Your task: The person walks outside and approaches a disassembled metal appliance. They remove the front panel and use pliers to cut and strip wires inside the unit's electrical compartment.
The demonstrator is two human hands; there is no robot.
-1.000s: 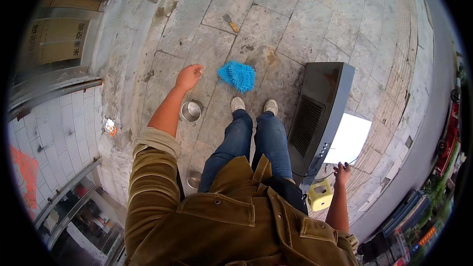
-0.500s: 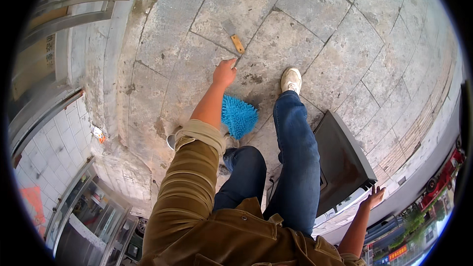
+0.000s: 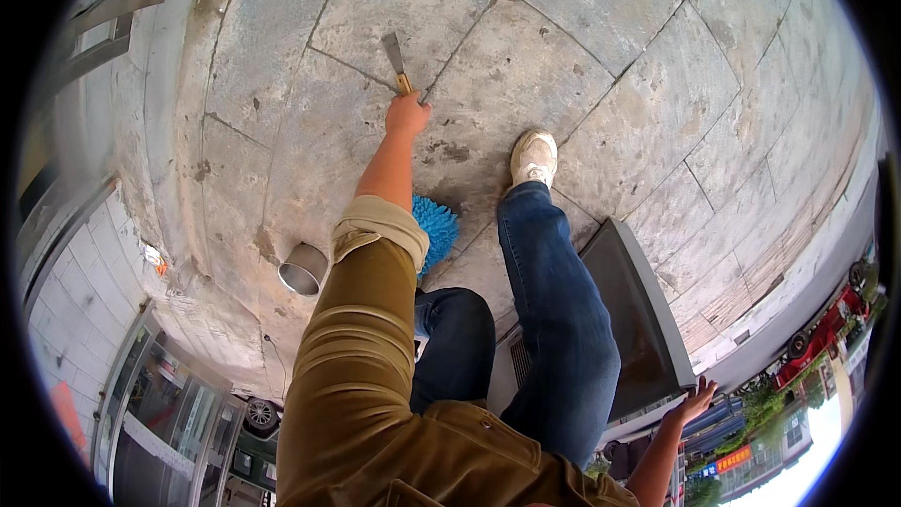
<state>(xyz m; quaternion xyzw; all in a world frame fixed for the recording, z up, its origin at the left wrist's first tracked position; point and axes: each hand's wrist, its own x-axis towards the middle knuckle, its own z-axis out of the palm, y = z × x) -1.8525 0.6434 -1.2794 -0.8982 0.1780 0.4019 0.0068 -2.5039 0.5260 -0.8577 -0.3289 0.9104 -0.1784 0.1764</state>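
Observation:
My left hand (image 3: 408,115) is closed around the wooden handle of a scraper (image 3: 394,54), with the flat metal blade pointing away from me just over the paving. Below that forearm a blue chenille cleaning mitt (image 3: 435,233) lies partly hidden by my sleeve. Left of the same sleeve is a round metal container (image 3: 303,269). At the lower right my right hand (image 3: 693,402) has its fingers apart and holds nothing. It is beside the near corner of a dark grey box-shaped appliance (image 3: 643,319); whether they touch I cannot tell.
Stained stone paving (image 3: 601,113) stretches ahead. My pale shoe (image 3: 535,156) stands between the scraper and the appliance. A tiled wall (image 3: 84,286) and a glass-fronted metal cabinet (image 3: 164,413) line the left. Far off at the right is a red vehicle (image 3: 821,336).
The scraper lay on the paving with my left hand just short of it; now that hand grips its handle. The view has shifted, showing more of the metal container. My right hand stays near the appliance.

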